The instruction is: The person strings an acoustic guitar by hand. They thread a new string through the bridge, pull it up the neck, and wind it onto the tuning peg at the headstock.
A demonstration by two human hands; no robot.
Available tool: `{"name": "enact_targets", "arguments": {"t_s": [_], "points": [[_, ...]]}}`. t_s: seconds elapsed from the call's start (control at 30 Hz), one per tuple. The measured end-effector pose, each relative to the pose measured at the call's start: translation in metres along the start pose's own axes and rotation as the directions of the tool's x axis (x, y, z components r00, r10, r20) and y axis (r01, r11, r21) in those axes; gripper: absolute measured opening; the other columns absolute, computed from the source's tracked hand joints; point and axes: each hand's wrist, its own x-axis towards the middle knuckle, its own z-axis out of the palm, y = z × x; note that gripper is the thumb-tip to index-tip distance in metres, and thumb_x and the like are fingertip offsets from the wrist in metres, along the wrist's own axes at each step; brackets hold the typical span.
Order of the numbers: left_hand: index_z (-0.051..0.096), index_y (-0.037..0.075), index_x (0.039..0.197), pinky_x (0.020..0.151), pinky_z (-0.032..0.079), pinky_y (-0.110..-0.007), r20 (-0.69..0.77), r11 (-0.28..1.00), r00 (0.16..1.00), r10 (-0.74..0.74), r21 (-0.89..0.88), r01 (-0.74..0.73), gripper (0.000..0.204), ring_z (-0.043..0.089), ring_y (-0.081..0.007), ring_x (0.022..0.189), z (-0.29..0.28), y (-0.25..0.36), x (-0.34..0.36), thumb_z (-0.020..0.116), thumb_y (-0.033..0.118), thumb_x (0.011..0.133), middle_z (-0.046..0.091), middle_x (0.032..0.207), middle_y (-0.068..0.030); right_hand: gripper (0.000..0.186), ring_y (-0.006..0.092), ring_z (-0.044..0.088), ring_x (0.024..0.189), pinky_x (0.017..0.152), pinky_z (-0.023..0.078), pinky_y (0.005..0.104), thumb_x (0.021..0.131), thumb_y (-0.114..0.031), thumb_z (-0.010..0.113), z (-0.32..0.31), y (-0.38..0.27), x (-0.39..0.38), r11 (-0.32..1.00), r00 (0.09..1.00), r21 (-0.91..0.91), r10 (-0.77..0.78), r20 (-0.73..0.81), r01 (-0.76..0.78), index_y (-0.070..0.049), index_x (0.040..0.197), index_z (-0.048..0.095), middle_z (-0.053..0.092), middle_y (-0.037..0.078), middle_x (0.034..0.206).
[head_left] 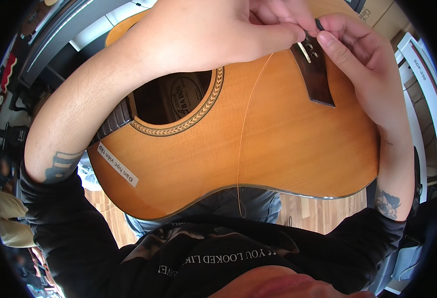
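An acoustic guitar (288, 134) with an orange-brown top lies across my lap, its sound hole (173, 97) left of centre. My right hand (362, 49) pinches a small black bridge pin (319, 25) between thumb and fingers, just above the dark bridge (320, 84). Beside it, my left hand (258, 32) reaches over the top with thumb and fingers closed. A thin copper-coloured guitar string (241, 129) comes out from under this hand, crosses the top and hangs over the near edge. The left fingertips' grip on the string is partly hidden. A white saddle (304, 52) shows in the bridge.
A white label (118, 165) is stuck on the guitar near the neck. Cardboard boxes (384, 20) stand at the far right, with a white boxy object (417, 64) closer in. A long grey object (62, 42) lies at the far left. Wooden floor (317, 213) shows below.
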Motion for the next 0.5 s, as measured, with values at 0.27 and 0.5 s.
{"name": "enact_targets", "arguments": {"t_s": [0.27, 0.5], "points": [[0.072, -0.004, 0.104, 0.067, 0.057, -0.02, -0.003, 0.797, 0.817, -0.576, -0.221, 0.561, 0.012, 0.069, -0.008, 0.077, 0.006, 0.051, 0.011, 0.071, 0.005, 0.096, 0.074, 0.089, -0.0081, 0.013, 0.007, 0.061, 0.108, 0.099, 0.045, 0.0215, 0.103, -0.01, 0.066, -0.001, -0.001, 0.0, 0.995, 0.995, 0.034, 0.09, -0.032, -0.089, -0.002, 0.113, 0.064, 0.065, -0.001, 0.108], [0.074, -0.004, 0.095, 0.06, 0.049, -0.021, 0.016, 0.927, 0.931, -0.365, 0.098, 0.362, 0.014, 0.062, -0.0053, 0.068, 0.001, 0.047, 0.012, 0.07, 0.009, 0.095, 0.072, 0.079, -0.0049, 0.014, 0.0078, 0.063, 0.104, 0.096, 0.048, 0.0223, 0.1, -0.007, 0.069, 0.001, 0.004, 0.003, 1.0, 0.999, 0.016, -0.011, 0.032, 0.011, -0.001, 0.113, 0.065, 0.066, -0.001, 0.103]]}}
